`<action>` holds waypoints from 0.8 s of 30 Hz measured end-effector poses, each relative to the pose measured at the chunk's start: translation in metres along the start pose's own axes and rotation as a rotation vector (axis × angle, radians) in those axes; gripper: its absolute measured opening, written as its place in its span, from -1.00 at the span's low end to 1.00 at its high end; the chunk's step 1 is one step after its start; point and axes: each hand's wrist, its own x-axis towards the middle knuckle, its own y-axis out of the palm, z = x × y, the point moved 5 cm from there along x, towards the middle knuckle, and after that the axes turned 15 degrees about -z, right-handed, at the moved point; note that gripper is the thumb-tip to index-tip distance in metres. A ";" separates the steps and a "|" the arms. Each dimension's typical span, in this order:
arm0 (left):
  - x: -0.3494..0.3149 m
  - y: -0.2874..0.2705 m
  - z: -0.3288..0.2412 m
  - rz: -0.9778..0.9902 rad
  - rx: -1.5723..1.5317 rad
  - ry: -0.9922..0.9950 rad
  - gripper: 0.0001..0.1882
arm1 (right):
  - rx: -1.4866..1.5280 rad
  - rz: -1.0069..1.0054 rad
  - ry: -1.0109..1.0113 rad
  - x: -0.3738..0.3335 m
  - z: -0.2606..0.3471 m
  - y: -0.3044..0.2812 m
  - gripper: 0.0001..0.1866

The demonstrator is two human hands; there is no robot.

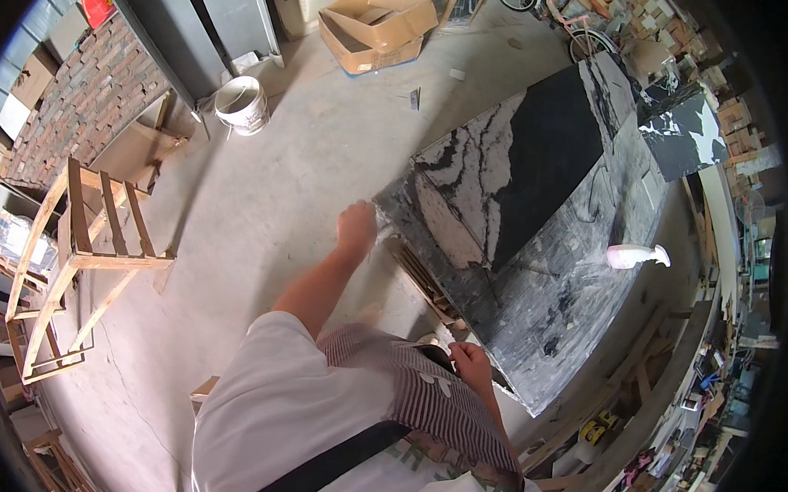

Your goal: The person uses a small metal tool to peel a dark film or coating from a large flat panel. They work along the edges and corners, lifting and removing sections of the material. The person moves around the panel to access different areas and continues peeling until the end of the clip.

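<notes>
My left hand [357, 226] is curled closed at the near left corner of a grey, stained worktable [546, 321]. Whatever is in its fingers, if anything, is hidden. Low in front of my body, my right hand [471, 364] is closed beside the table's near edge. Next to it is a dark, flat thing [436, 355] that I cannot identify; whether the fingers grip it is unclear. On the table lies a black-and-white marbled slab [470, 161] with a large plain black area [555, 152]. A whitish bottle with a spray-like head [630, 256] is toward the table's right side.
A wooden slatted frame [113, 254] stands at left. Farther off are a white bucket [242, 104], open cardboard boxes [379, 22] and stacked bricks [85, 96]. Along the right run cluttered shelves and timber [636, 392]. A bicycle [583, 33] is at the back.
</notes>
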 end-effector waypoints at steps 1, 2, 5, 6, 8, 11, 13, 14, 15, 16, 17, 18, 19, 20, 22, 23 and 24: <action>-0.009 0.001 -0.002 0.000 -0.037 -0.020 -0.91 | 0.007 -0.013 0.020 -0.002 -0.002 -0.002 -0.70; -0.018 0.002 -0.004 0.001 -0.074 -0.041 -0.91 | -0.006 -0.045 0.018 -0.004 -0.004 -0.004 -0.69; -0.031 0.022 0.012 0.042 -0.306 -0.305 -0.84 | 0.030 -0.045 0.016 -0.004 -0.012 -0.007 -0.69; -0.034 0.034 0.025 0.079 -0.421 -0.405 -0.80 | 0.034 -0.037 0.021 -0.003 -0.013 -0.006 -0.70; -0.043 0.075 0.085 0.095 -0.662 -0.592 -0.76 | 0.038 0.023 -0.005 0.002 -0.004 0.005 -0.70; -0.043 0.070 0.058 0.441 -0.854 -0.917 -0.79 | -0.003 0.004 0.051 0.005 -0.019 0.002 -0.72; -0.040 0.064 0.051 0.415 -1.067 -0.997 -0.78 | 0.018 0.028 0.061 0.003 -0.015 0.003 -0.72; -0.038 0.060 0.049 0.395 -1.173 -1.035 -0.78 | 0.029 0.042 0.063 0.003 -0.012 0.004 -0.72; -0.033 0.057 0.050 0.376 -1.178 -1.036 -0.77 | 0.028 0.040 0.061 0.003 -0.011 0.004 -0.72; -0.028 0.054 0.050 0.359 -1.183 -1.038 -0.77 | 0.026 0.036 0.059 0.002 -0.010 0.004 -0.72; -0.022 0.052 0.050 0.344 -1.188 -1.039 -0.76 | 0.024 0.031 0.058 0.002 -0.009 0.003 -0.72; -0.018 0.051 0.048 0.347 -1.122 -1.020 -0.77 | 0.021 0.034 0.073 0.002 -0.009 0.002 -0.72; -0.013 0.052 0.045 0.347 -1.056 -0.999 -0.78 | 0.019 0.040 0.086 0.003 -0.010 0.002 -0.72; -0.010 0.052 0.044 0.347 -0.990 -0.977 -0.78 | 0.017 0.044 0.099 0.004 -0.010 0.002 -0.72; -0.011 0.065 0.049 0.412 -0.940 -0.921 -0.78 | 0.014 0.037 0.089 0.004 -0.007 0.003 -0.73; -0.014 0.074 0.054 0.442 -0.913 -0.894 -0.78 | 0.013 0.036 0.083 0.003 -0.005 0.005 -0.73; -0.018 0.081 0.064 0.423 -0.818 -0.896 -0.75 | 0.011 0.041 0.085 0.003 -0.003 0.007 -0.73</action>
